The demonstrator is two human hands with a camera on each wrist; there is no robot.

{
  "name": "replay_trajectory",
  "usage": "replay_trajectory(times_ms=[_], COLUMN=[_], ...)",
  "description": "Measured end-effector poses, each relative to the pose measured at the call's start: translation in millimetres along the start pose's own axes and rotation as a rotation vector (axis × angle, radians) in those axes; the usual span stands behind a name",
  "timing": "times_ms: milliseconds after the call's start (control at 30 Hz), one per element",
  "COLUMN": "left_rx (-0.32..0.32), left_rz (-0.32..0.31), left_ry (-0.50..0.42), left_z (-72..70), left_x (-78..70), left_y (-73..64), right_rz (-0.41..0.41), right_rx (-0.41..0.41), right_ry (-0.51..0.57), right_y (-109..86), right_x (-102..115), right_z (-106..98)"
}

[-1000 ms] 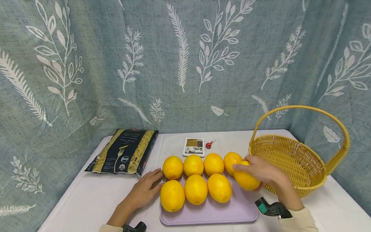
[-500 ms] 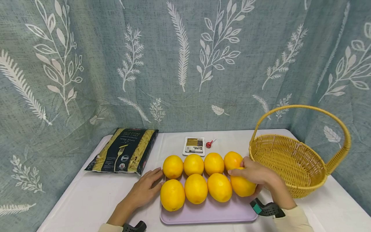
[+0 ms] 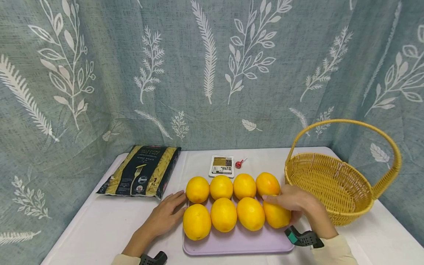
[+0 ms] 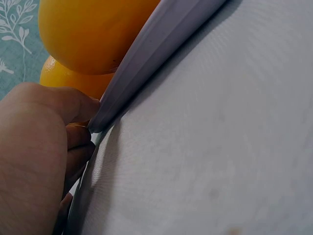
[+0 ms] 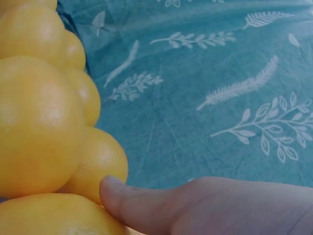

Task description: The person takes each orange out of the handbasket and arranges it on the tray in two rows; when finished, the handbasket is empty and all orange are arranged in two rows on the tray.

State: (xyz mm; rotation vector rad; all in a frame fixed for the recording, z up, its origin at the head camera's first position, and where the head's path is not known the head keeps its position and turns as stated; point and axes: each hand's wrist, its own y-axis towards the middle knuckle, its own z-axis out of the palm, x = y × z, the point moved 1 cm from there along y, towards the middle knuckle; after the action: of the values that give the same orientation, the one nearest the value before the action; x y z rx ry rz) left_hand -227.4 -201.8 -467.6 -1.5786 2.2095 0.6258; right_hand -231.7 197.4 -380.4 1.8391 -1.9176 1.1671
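In the head view, oranges stand in two rows on a lilac tray [image 3: 238, 247]. My right hand [image 3: 293, 200] is round the front row's rightmost orange [image 3: 277, 217], its thumb over the top; most of its other fingers are hidden. In the right wrist view, the thumb [image 5: 142, 203] lies over that orange [image 5: 54, 215], with others behind. My left hand [image 3: 164, 217] rests at the tray's left edge with relaxed fingers. The left wrist view has its thumb [image 4: 80, 105] touching the tray rim [image 4: 132, 63], below an orange [image 4: 93, 34].
A yellow wicker basket [image 3: 331, 184] with a tall handle stands right of the tray. A bag of penne pasta [image 3: 140, 171] lies at the back left. Behind the oranges are a small flat packet [image 3: 222, 166] and a red lollipop [image 3: 239, 164]. A patterned curtain [image 3: 212, 73] hangs behind.
My right hand has brought its orange leftward and down, from above the tray's right side to the end of the front row. The left hand has stayed in place.
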Motion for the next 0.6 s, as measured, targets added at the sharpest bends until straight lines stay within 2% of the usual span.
replay_trajectory(times_ms=[67,367,600], left_rx=[0.003,0.004,0.007], left_rz=[-0.002,0.000,-0.005], left_ry=[0.000,0.001,-0.004], left_z=[-0.2,-0.5,-0.1], left_x=[-0.3,0.8,1.1], left_y=[0.0,0.3,0.1], right_rz=[-0.001,-0.022,-0.043], right_rx=[0.003,0.113,0.151], right_ry=[-0.033,-0.002,-0.019], right_y=[-0.7,-2.3,-2.6], right_x=[-0.8,-2.7,-2.5], right_z=[-0.5,-2.7,-7.9])
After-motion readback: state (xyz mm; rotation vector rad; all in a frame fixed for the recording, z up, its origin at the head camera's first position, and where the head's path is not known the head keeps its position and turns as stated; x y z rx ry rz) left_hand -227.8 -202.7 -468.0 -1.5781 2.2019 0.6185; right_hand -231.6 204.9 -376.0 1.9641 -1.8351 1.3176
